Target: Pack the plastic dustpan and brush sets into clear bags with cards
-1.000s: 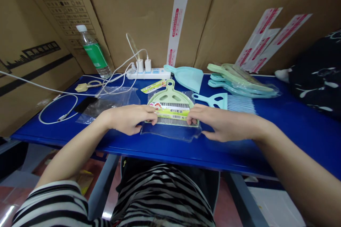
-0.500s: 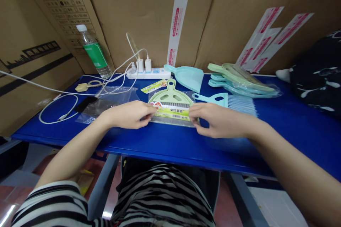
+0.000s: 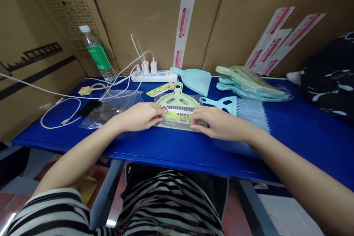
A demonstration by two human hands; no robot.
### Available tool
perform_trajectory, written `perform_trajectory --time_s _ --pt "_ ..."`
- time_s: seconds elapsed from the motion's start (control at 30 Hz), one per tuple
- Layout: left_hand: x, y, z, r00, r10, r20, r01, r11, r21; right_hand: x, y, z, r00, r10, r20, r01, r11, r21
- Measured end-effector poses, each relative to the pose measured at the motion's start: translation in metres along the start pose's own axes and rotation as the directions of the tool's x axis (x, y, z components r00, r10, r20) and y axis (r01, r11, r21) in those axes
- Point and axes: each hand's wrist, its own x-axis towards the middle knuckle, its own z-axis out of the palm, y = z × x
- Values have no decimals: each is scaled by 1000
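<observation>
Upper left, we're reading V3 and V6 on a carton point(image 3: 52, 11). Mid-frame, the bagged green dustpan set point(image 3: 178, 99) is lying flat: probably light, stiff, slippery, best taken by its sides. Our left hand point(image 3: 142, 115) and right hand point(image 3: 214, 120) are curling onto its card label point(image 3: 178, 115), reading 桌扫套装; pinching or pressing, we can't tell.

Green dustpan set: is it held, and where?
The left hand and right hand are at opposite ends of its label; whether they grip cannot be told.
</observation>
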Motion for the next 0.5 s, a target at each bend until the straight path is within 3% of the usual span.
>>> perform_trajectory --time_s 0.23,0.5 --pt "3 0 7 1000 1 -28 0 998 59 3 3 4 994 89 -57 -84 994 75" --pt "10 10 9 988 -144 47 135 979 152 3 4 4 986 160 -51 -150 976 156"
